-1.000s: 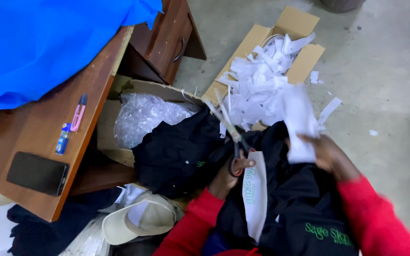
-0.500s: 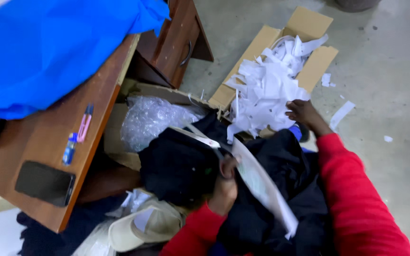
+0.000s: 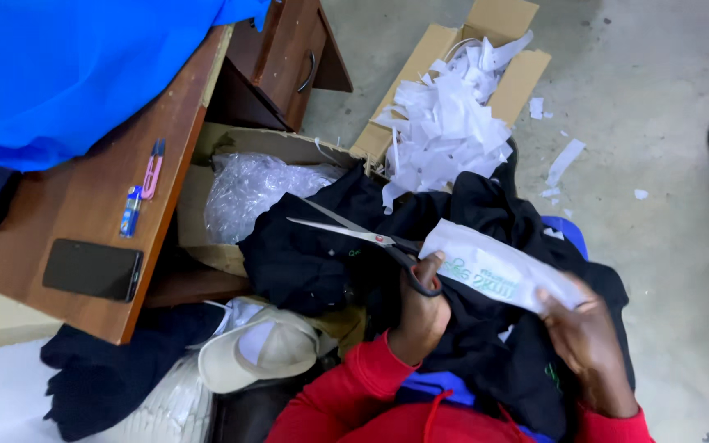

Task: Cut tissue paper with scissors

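While the left hand gripped the open scissors by the handles, blades pointing away to the left, the white label strip lay just right of them, slanting down into the right hand's pinching fingers.

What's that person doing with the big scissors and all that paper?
A person in red sleeves sits with black clothes on their lap. The left hand holds open scissors, and the right hand holds a white printed strip. A cardboard box of white paper scraps sits just ahead on the floor.
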